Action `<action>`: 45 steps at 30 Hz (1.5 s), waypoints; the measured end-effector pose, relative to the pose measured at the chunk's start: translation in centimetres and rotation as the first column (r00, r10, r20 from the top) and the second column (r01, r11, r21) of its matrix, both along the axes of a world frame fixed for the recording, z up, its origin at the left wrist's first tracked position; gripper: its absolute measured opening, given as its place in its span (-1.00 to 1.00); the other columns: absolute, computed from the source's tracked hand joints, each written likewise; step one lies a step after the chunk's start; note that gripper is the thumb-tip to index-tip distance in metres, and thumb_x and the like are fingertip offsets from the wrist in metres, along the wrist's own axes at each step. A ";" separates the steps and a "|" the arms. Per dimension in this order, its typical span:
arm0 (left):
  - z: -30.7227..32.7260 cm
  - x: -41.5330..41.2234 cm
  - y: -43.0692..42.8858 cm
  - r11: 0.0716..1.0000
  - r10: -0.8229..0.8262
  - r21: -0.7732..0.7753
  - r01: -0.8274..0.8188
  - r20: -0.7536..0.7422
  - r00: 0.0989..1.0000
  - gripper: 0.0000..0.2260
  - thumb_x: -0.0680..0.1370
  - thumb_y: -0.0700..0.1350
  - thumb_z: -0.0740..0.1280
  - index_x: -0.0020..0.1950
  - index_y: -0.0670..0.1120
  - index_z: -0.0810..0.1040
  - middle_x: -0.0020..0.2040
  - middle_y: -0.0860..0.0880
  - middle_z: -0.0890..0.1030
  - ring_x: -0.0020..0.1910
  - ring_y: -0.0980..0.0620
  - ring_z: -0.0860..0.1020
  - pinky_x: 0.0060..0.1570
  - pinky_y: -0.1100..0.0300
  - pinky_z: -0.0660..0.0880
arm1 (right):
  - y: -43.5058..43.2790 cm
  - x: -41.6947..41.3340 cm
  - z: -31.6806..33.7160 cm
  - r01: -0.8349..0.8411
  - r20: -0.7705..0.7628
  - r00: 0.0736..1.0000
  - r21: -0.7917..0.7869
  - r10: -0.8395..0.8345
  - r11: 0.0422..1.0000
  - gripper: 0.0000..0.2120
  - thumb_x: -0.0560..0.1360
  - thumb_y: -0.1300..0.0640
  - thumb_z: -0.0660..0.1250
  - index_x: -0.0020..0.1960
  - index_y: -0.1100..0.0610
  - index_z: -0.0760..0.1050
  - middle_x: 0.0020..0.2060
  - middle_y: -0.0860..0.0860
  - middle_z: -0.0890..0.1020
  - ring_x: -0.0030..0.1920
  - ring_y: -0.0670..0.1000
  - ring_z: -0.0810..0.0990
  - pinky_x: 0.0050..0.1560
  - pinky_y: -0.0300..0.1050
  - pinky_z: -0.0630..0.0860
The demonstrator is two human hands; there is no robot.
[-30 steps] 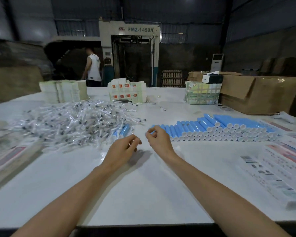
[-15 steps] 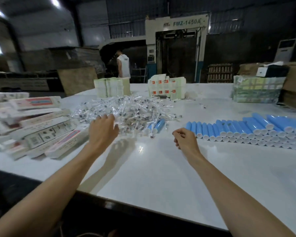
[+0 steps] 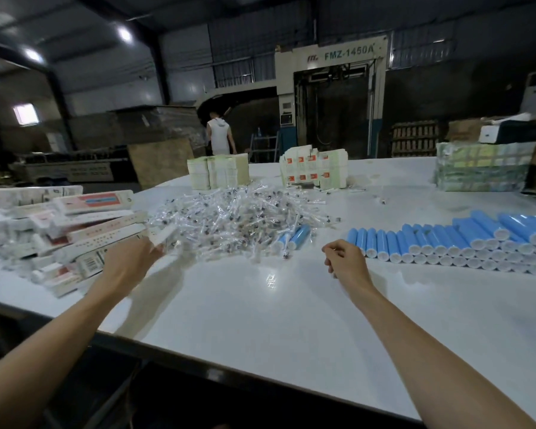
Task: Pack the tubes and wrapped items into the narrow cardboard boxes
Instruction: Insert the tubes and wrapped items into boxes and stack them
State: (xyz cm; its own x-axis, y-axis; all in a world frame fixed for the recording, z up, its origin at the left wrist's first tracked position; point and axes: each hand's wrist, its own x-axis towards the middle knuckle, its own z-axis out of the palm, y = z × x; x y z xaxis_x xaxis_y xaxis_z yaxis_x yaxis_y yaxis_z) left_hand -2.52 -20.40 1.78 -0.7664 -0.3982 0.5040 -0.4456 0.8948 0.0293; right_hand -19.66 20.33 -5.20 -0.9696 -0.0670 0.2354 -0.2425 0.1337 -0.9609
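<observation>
Blue tubes point(image 3: 446, 239), white table point(image 3: 276, 305)

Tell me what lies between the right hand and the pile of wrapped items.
Head view: two loose blue tubes at the edge of the pile, then bare table up to the right hand.

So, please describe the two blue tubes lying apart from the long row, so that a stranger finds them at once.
On the white table, look for the heap of clear wrapped items in the middle. At its near right edge lie two blue tubes side by side. Unlike the long stacked row of blue tubes further right, they are a pair, half among the wrappers.
</observation>
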 end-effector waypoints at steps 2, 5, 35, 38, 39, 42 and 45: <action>1.4 0.2 0.6 0.985 -0.075 0.150 0.087 -0.083 0.994 -0.60 0.74 0.10 0.29 -0.17 -0.15 0.56 -0.24 -0.12 0.65 -0.36 -0.16 0.64 -0.26 -0.13 0.68 | -0.1 0.0 0.0 0.001 -0.004 1.000 0.007 -0.001 1.000 -0.84 0.64 0.25 0.29 -0.03 0.10 0.63 -0.29 0.04 0.64 -0.32 -0.03 0.53 -0.28 -0.16 0.46; 2.8 0.3 2.6 0.909 -0.221 0.319 0.267 -0.174 0.960 -0.66 0.75 0.12 0.24 0.06 -0.12 0.62 -0.04 -0.09 0.67 -0.16 -0.18 0.68 -0.15 -0.14 0.68 | -0.2 -0.1 -0.1 0.001 -0.005 1.000 0.011 -0.001 1.000 -0.82 0.62 0.27 0.28 -0.05 0.10 0.63 -0.30 0.04 0.63 -0.33 -0.02 0.52 -0.30 -0.18 0.44; -3.8 -13.0 16.4 -0.208 -0.143 0.741 0.638 -0.669 0.730 -0.71 0.76 0.00 0.26 0.39 -0.15 0.49 0.15 -0.21 0.76 0.10 -0.36 0.72 0.16 -0.30 0.66 | -7.5 -3.8 1.4 0.123 -0.288 0.928 0.837 0.237 0.533 -0.66 0.66 0.20 0.20 0.41 0.09 0.46 0.45 0.06 0.49 0.45 0.16 0.35 0.33 0.15 0.38; -3.7 -13.1 16.6 -0.200 -0.143 0.748 0.633 -0.661 0.737 -0.76 0.76 0.02 0.28 0.33 -0.10 0.53 0.10 -0.19 0.77 0.12 -0.39 0.71 0.14 -0.33 0.66 | -7.4 -3.7 1.1 0.178 -0.347 0.904 0.837 0.251 0.517 -0.74 0.67 0.16 0.18 0.32 0.15 0.49 0.35 0.09 0.55 0.42 0.17 0.39 0.29 0.12 0.43; -3.7 -13.1 16.7 -0.205 -0.154 0.748 0.631 -0.662 0.734 -0.76 0.76 0.02 0.28 0.32 -0.09 0.54 0.10 -0.18 0.77 0.10 -0.37 0.72 0.09 -0.29 0.69 | -7.3 -3.5 1.1 0.187 -0.353 0.899 0.846 0.261 0.500 -0.76 0.68 0.14 0.18 0.27 0.18 0.51 0.30 0.12 0.58 0.39 0.19 0.42 0.25 0.11 0.46; -3.7 -12.8 16.9 -0.259 -0.187 0.722 0.641 -0.689 0.700 -0.79 0.76 0.01 0.27 0.29 -0.09 0.53 0.07 -0.16 0.78 -0.02 -0.24 0.77 -0.16 -0.04 0.73 | -6.5 -2.4 1.0 0.252 -0.383 0.894 0.859 0.232 0.446 -0.79 0.67 0.16 0.20 0.18 0.21 0.56 0.19 0.14 0.63 0.30 0.17 0.47 0.19 0.06 0.47; -3.6 -12.6 16.9 -0.300 -0.210 0.699 0.650 -0.712 0.670 -0.76 0.76 0.00 0.25 0.34 -0.13 0.50 0.13 -0.18 0.77 0.02 -0.24 0.77 -0.15 0.03 0.72 | -5.2 -1.1 0.9 0.400 -0.487 0.859 0.831 0.157 0.388 -0.80 0.66 0.18 0.17 0.14 0.17 0.56 0.11 0.08 0.62 0.21 0.12 0.49 0.02 0.02 0.38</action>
